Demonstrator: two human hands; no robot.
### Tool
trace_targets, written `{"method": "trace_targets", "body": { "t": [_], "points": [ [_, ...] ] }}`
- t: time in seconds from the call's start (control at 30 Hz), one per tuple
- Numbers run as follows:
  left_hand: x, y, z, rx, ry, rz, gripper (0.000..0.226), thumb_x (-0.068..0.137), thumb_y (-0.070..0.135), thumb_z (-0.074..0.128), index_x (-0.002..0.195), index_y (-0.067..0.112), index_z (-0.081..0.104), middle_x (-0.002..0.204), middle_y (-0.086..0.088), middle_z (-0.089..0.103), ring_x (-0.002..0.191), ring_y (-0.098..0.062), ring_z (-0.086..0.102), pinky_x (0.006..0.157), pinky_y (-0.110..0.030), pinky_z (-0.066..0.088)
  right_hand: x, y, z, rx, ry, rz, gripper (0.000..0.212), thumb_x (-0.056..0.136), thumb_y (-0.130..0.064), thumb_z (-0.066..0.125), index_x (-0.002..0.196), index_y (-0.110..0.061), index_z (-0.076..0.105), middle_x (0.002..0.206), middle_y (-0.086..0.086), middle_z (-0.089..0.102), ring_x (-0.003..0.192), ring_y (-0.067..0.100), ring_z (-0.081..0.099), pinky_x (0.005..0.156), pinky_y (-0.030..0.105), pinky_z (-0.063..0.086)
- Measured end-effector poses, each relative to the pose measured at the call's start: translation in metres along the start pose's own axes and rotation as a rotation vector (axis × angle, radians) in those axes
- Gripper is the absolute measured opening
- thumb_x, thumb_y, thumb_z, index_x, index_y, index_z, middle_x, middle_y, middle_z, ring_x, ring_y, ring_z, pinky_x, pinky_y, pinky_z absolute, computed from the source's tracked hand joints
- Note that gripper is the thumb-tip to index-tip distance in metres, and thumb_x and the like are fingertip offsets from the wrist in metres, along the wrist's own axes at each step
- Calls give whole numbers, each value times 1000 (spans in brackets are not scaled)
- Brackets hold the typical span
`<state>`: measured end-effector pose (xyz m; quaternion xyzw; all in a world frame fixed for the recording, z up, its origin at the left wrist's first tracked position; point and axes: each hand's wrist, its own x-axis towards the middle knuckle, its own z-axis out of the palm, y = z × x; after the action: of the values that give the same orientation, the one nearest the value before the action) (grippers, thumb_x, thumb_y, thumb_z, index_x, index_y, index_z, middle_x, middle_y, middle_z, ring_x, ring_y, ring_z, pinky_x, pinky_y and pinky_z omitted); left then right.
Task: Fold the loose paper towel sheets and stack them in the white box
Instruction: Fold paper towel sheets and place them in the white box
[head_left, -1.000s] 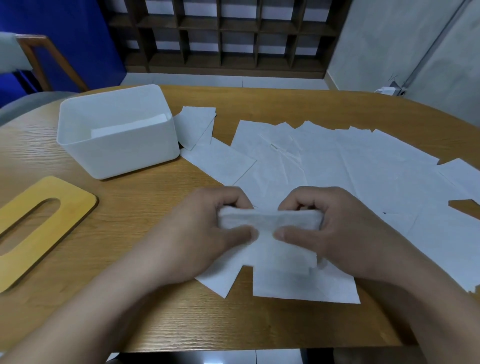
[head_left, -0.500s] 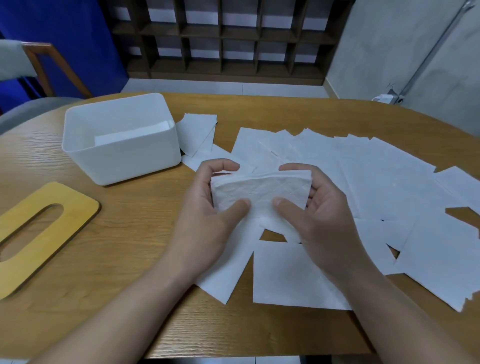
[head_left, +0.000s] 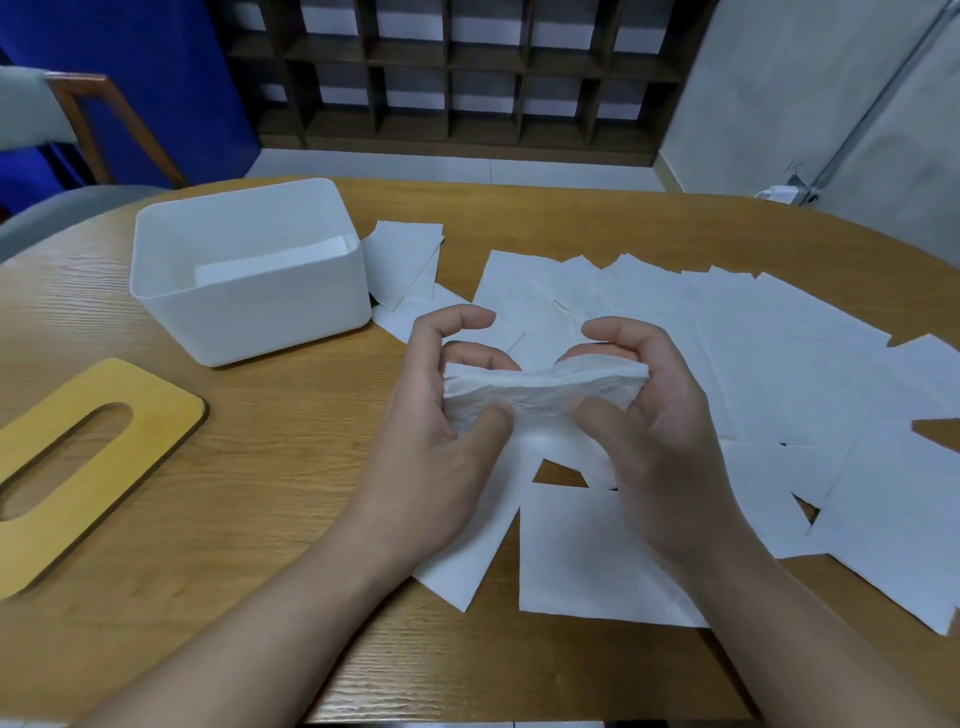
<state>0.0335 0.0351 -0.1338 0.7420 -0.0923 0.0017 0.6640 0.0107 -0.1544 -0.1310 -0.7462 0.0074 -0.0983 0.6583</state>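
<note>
Both hands hold one folded paper towel (head_left: 540, 395) above the table's middle. My left hand (head_left: 441, 415) grips its left end with thumb in front and fingers curled behind. My right hand (head_left: 654, 415) grips its right end the same way. The towel bows upward between them. Several loose flat sheets (head_left: 727, 353) lie spread over the table's right half, and two more lie below my hands (head_left: 582, 561). The white box (head_left: 249, 317) stands at the back left, with folded towels (head_left: 270, 265) lying inside it.
A yellow wooden lid with an oval slot (head_left: 83, 462) lies at the left on the wooden table (head_left: 270, 457). A chair (head_left: 78, 135) stands behind the table's left side. Dark shelving fills the back wall.
The folded towel was lifted off the sheets and held upright facing me, and now lies flatter, bowed between my hands. Both hands stay on its ends.
</note>
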Motion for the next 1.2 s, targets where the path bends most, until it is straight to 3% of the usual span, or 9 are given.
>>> {"method": "trace_targets", "body": {
  "t": [0.23, 0.4, 0.53, 0.63, 0.7, 0.83, 0.93, 1.1, 1.2],
  "points": [
    [2, -8, -3, -16, 5, -56, 58, 93, 7, 67, 139, 38, 51, 112, -10, 70, 91, -43, 70, 80, -68, 57, -1, 3, 2, 36, -16, 43, 55, 87, -11, 69, 133, -39, 59, 107, 15, 73, 103, 47, 70, 84, 72, 59],
    [1, -10, 0, 67, 45, -10, 50, 85, 16, 67, 128, 36, 54, 112, 4, 65, 84, -29, 62, 76, -49, 53, 0, 4, 1, -4, -4, 15, 54, 89, -4, 70, 136, -32, 60, 109, -1, 70, 103, 26, 72, 86, 63, 63],
    [2, -11, 0, 36, 42, -2, 45, 85, 10, 67, 125, 29, 55, 110, 3, 63, 92, -26, 61, 81, -54, 52, 1, 1, 2, 6, 25, 16, 51, 85, -11, 69, 134, -27, 63, 110, -3, 70, 100, 18, 71, 84, 50, 64],
    [2, -10, -1, 34, 34, 1, 47, 86, 11, 68, 127, 30, 55, 113, 4, 64, 92, -29, 63, 84, -61, 53, 1, -5, 5, 20, 69, 39, 33, 96, -32, 67, 129, -29, 66, 108, -4, 74, 96, 17, 73, 81, 44, 63],
    [2, -9, 0, 46, 26, 5, 49, 88, 14, 71, 130, 34, 54, 117, 3, 64, 89, -33, 63, 83, -64, 54, 1, -7, 7, -6, 108, 67, 25, 102, -46, 60, 123, -34, 69, 106, -3, 73, 96, 24, 71, 80, 52, 62],
    [2, -10, 0, 60, 39, 2, 50, 93, 14, 77, 131, 38, 55, 116, 4, 66, 86, -32, 66, 79, -58, 56, 0, -12, 9, -2, 123, 94, 17, 109, -39, 56, 115, -39, 72, 103, 24, 64, 98, 56, 59, 73, 70, 55],
    [4, -10, 0, 33, 44, -18, 49, 88, 19, 76, 129, 37, 56, 116, 2, 67, 90, -37, 67, 82, -66, 56, -2, -14, 8, -4, 124, 96, 20, 112, -27, 54, 112, -35, 72, 97, 21, 65, 94, 49, 62, 71, 61, 57],
    [4, -11, -1, -9, 22, -6, 44, 88, 15, 76, 124, 32, 58, 111, 0, 66, 90, -41, 65, 80, -68, 55, -1, -15, 7, -39, 135, 65, 28, 112, -21, 47, 105, -20, 73, 97, -4, 73, 84, 4, 68, 65, 13, 49],
    [3, -12, -3, -2, -4, 9, 33, 93, 8, 78, 116, 24, 59, 98, -10, 65, 80, -46, 62, 68, -64, 53, 0, -16, 9, -75, 128, 38, 33, 114, -29, 46, 98, -17, 73, 95, -1, 71, 86, 5, 66, 66, 13, 49]
  ]
}}
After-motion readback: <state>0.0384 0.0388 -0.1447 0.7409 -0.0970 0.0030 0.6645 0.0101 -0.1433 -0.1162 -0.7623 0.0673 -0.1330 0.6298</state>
